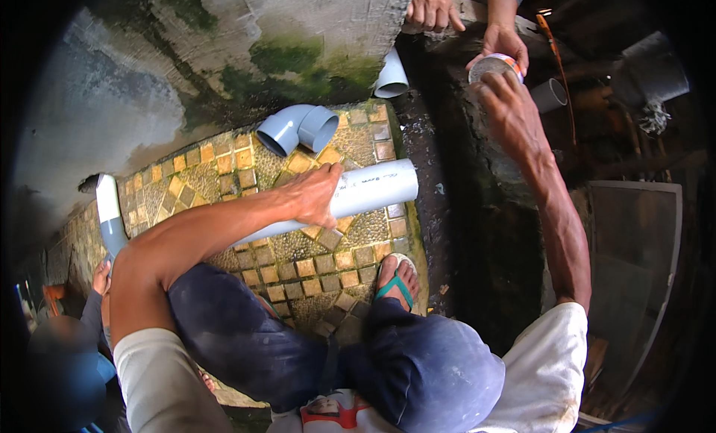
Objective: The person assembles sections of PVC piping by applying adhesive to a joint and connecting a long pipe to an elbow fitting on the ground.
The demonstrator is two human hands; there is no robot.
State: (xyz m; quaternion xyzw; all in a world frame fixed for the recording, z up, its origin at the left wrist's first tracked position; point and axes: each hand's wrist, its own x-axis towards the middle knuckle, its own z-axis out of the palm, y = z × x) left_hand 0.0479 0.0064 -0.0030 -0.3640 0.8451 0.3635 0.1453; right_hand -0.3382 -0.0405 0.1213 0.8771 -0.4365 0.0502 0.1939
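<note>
**Left hand on pipe, right hand at tin**

Head view. Left hand [313, 196] lies palm-down on a white pipe [373, 188], fingers curled over the top; grip loose, resting rather than clamped. The pipe lies across a tiled ledge [298, 265], its open end pointing to 3 o'clock. At 11 o'clock of that hand, a grey elbow fitting [298, 129] lies on the tiles. Right hand [503, 105] reaches up to 1 o'clock, fingertips at a small round tin [492, 65]; whether they grip anything, cannot tell. Another person's hand [506, 45] holds the tin from above. A sandalled foot [397, 282] stands at 5 o'clock of the pipe.
</note>
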